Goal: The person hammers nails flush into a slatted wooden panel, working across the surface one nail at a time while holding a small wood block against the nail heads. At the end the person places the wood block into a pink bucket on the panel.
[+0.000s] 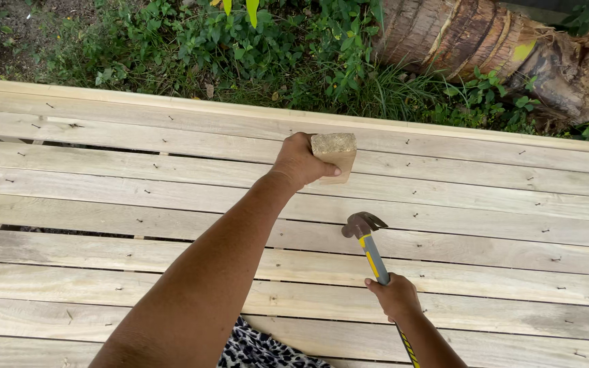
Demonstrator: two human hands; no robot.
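My left hand (300,161) reaches forward and grips a short pale wooden block (336,154), holding it upright on the slatted wooden platform (103,197). My right hand (394,296) is closed around the handle of a claw hammer (369,242) with a yellow and grey shaft. The hammer's dark metal head points away from me, a little below and to the right of the block, just above the planks.
The platform is made of long pale planks with narrow gaps and several nails standing partly out of the wood. Beyond its far edge grow green weeds (240,48), and a thick fallen palm trunk (499,41) lies at the upper right. Patterned cloth (260,347) shows at the bottom.
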